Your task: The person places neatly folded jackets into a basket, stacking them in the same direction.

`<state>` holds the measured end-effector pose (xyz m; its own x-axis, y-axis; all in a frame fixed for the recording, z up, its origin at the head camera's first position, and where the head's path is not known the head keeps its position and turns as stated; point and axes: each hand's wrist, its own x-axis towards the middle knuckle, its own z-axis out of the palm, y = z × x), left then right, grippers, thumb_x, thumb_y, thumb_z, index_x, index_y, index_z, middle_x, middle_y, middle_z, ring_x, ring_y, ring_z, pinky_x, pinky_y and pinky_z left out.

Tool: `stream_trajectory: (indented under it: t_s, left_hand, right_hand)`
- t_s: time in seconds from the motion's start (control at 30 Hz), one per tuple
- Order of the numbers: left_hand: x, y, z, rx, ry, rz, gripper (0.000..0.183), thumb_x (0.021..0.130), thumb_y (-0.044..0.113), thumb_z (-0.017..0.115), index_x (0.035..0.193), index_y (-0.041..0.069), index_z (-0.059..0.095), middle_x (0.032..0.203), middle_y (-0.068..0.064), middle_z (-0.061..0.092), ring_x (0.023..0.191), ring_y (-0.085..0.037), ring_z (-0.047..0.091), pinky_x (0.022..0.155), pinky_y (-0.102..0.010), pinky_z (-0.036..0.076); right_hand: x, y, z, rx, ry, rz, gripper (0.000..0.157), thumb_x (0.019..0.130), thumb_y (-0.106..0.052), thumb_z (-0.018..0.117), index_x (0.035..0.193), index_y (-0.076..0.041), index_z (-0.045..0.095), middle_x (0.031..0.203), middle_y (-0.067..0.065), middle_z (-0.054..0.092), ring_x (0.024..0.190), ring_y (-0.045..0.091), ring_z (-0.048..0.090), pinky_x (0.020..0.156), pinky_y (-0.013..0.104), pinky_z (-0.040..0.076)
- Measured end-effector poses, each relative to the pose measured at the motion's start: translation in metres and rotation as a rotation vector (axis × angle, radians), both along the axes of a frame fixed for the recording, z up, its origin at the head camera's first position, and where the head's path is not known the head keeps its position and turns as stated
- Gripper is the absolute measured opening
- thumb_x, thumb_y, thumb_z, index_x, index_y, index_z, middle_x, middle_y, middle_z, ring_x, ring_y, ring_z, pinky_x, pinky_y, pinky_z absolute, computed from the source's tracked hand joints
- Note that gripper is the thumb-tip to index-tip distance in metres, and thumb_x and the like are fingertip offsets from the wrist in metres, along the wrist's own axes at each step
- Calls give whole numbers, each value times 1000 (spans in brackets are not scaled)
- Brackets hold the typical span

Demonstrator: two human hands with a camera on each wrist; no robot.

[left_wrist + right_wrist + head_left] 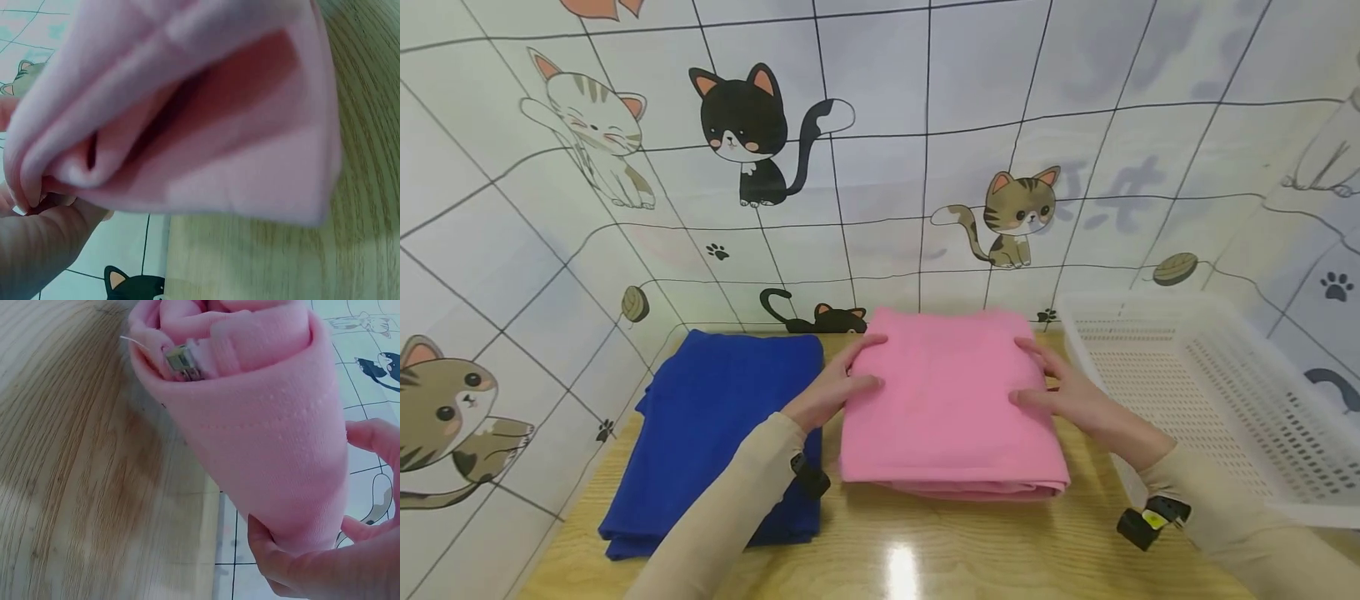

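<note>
A folded pink garment (951,400) is between both hands, its layered front edge facing me. My left hand (835,390) grips its left side, with the thumb on the top face. On the opposite side, my right hand (1067,396) holds the edge between thumb and fingers. The left wrist view shows the garment's side folds (187,125) hanging loose, with part of the left hand hidden behind the fabric. A small label (181,362) peeks out of the rolled layers in the right wrist view, above a stitched seam.
A folded blue garment (722,417) lies on the wooden table (880,550) to the left. At the right stands a white plastic basket (1180,375) with perforated walls, close to the right forearm. A cat-patterned wall (887,183) borders the table at the back and sides.
</note>
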<state>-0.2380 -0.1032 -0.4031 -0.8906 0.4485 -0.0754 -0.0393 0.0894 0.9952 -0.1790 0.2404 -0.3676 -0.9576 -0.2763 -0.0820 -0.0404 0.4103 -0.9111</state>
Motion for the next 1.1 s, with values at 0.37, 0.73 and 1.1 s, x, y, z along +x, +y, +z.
stream_trajectory:
  t_s: [0.37, 0.73, 1.1]
  left_hand:
    - [-1, 13, 14, 52, 3, -40, 65, 85, 8, 63, 143, 28, 43, 143, -12, 29, 116, -30, 47, 84, -38, 49]
    - [-8, 36, 32, 70, 52, -57, 67, 84, 9, 64, 144, 29, 42, 143, -11, 30, 114, -29, 50, 85, -39, 50]
    - [-7, 64, 47, 125, 32, -91, 72, 84, 8, 63, 146, 33, 35, 143, -9, 29, 117, -28, 47, 92, -38, 45]
  right_hand:
    - [-10, 27, 14, 60, -33, 31, 88, 88, -25, 69, 156, -20, 14, 148, 35, 17, 129, 48, 32, 95, 55, 38]
    - [-20, 47, 26, -76, -101, -1, 83, 93, -21, 64, 156, -25, 10, 155, 29, -3, 137, 48, 13, 105, 67, 13]
    - [-16, 69, 28, -54, -39, -67, 76, 97, -27, 59, 154, -40, 12, 155, 30, -7, 131, 47, 26, 85, 28, 46]
